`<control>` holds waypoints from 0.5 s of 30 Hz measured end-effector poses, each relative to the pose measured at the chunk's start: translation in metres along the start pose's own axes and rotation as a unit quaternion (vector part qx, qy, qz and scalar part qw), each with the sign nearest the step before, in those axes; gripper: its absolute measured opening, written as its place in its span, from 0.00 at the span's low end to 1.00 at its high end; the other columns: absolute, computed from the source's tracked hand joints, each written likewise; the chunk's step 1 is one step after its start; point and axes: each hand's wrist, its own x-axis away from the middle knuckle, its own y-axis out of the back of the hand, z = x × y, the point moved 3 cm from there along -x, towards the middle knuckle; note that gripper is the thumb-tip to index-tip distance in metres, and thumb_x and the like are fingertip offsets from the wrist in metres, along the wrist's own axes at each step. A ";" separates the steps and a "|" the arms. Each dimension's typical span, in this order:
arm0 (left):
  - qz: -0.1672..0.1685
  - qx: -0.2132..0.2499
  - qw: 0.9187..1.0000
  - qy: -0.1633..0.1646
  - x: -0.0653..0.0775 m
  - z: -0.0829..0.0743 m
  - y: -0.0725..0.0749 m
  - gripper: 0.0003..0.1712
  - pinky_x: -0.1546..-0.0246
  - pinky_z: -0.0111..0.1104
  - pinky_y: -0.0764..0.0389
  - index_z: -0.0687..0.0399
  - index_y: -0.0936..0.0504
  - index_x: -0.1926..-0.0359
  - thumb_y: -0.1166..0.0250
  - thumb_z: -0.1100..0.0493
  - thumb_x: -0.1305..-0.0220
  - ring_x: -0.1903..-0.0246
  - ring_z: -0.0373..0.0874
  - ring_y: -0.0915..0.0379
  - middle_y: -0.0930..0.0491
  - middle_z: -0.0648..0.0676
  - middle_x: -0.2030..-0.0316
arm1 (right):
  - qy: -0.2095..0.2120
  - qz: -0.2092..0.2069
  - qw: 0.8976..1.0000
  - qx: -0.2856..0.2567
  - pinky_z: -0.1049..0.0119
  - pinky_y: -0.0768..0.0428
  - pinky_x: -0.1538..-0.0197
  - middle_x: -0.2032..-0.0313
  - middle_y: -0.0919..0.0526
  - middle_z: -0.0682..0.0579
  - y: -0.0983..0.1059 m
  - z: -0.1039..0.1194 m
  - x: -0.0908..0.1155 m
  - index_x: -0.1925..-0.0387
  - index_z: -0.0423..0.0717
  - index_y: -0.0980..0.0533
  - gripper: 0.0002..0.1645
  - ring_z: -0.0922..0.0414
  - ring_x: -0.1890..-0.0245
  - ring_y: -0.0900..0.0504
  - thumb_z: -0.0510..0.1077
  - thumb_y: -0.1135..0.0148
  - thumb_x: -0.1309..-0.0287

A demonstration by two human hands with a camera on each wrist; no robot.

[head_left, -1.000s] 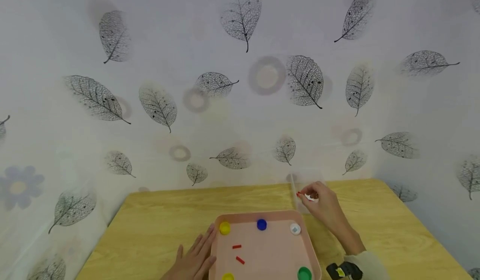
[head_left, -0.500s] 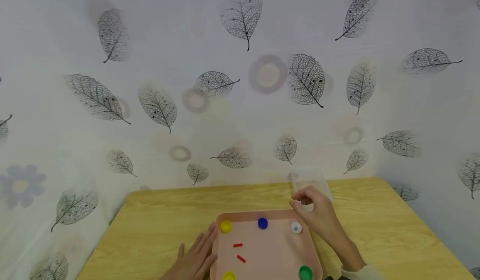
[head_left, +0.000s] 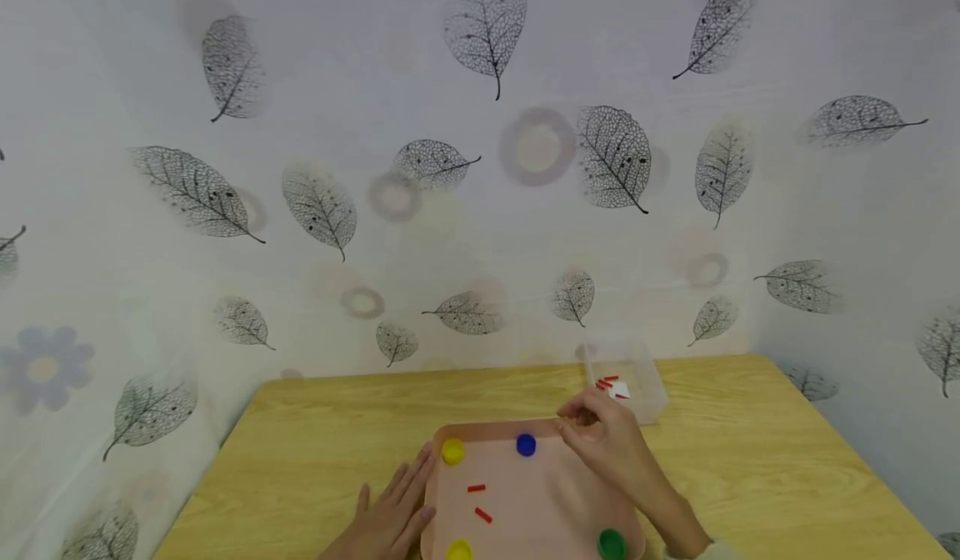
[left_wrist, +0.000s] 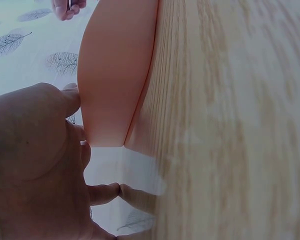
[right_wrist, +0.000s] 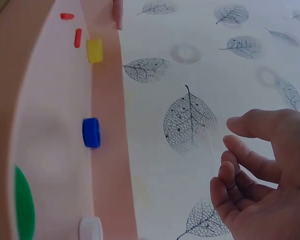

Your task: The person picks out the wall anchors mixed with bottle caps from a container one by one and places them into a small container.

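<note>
White cap (right_wrist: 90, 228) on tray (head_left: 555, 510) below right hand (head_left: 603, 443), untouched.

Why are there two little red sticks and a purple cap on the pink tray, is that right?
Almost. The cap at the far edge of the pink tray is blue, not purple. The head view shows it, and the right wrist view does too. The two little red sticks do lie on the tray, as you said.
</note>
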 end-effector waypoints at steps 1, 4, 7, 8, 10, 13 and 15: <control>0.000 0.001 1.000 -0.001 0.000 0.001 0.000 0.36 0.51 0.76 0.66 0.31 0.64 0.26 0.67 0.33 0.29 0.30 0.58 0.59 0.63 0.43 0.26 | 0.005 0.000 1.000 -0.001 0.67 0.23 0.67 0.70 0.23 0.61 -0.003 0.000 0.000 0.69 0.54 0.21 0.10 0.63 0.70 0.25 0.37 0.29 0.50; -0.003 0.001 1.000 -0.004 0.000 0.002 0.000 0.36 0.51 0.77 0.65 0.31 0.64 0.26 0.66 0.33 0.29 0.30 0.58 0.59 0.63 0.42 0.26 | 0.011 0.005 1.000 -0.005 0.67 0.22 0.68 0.71 0.23 0.61 -0.010 0.002 0.002 0.70 0.53 0.21 0.10 0.63 0.71 0.25 0.36 0.28 0.52; -0.004 0.004 1.000 -0.002 0.000 0.002 0.000 0.36 0.51 0.77 0.65 0.30 0.64 0.26 0.66 0.33 0.29 0.30 0.58 0.59 0.62 0.42 0.26 | -0.005 0.021 1.000 -0.014 0.67 0.22 0.67 0.72 0.23 0.61 -0.018 0.004 0.004 0.69 0.53 0.21 0.10 0.62 0.71 0.25 0.38 0.28 0.51; -0.004 0.003 1.000 -0.001 0.000 0.002 0.000 0.36 0.51 0.77 0.65 0.30 0.64 0.26 0.66 0.33 0.29 0.30 0.58 0.58 0.62 0.42 0.26 | -0.013 0.028 0.999 -0.016 0.67 0.22 0.67 0.72 0.23 0.62 -0.020 0.004 0.005 0.69 0.54 0.21 0.09 0.62 0.71 0.26 0.39 0.29 0.50; -0.003 0.004 1.000 0.000 0.000 0.002 0.000 0.36 0.51 0.77 0.66 0.30 0.64 0.26 0.66 0.33 0.29 0.30 0.59 0.58 0.62 0.42 0.26 | -0.019 0.040 0.999 -0.022 0.67 0.22 0.66 0.72 0.23 0.63 -0.026 0.005 0.007 0.69 0.55 0.21 0.08 0.62 0.71 0.26 0.40 0.29 0.49; -0.001 -0.004 1.000 0.000 0.000 0.002 0.000 0.36 0.51 0.77 0.65 0.30 0.64 0.26 0.67 0.32 0.29 0.30 0.59 0.58 0.62 0.42 0.26 | -0.004 0.042 0.999 -0.014 0.70 0.22 0.68 0.73 0.23 0.65 -0.033 0.006 0.010 0.70 0.58 0.21 0.09 0.63 0.73 0.26 0.42 0.28 0.50; -0.002 -0.008 1.000 0.000 0.000 0.001 0.000 0.36 0.51 0.76 0.65 0.30 0.64 0.26 0.67 0.32 0.30 0.30 0.58 0.58 0.63 0.41 0.26 | -0.001 0.048 0.999 -0.015 0.71 0.22 0.68 0.73 0.23 0.66 -0.039 0.007 0.013 0.70 0.59 0.21 0.09 0.64 0.73 0.25 0.43 0.28 0.50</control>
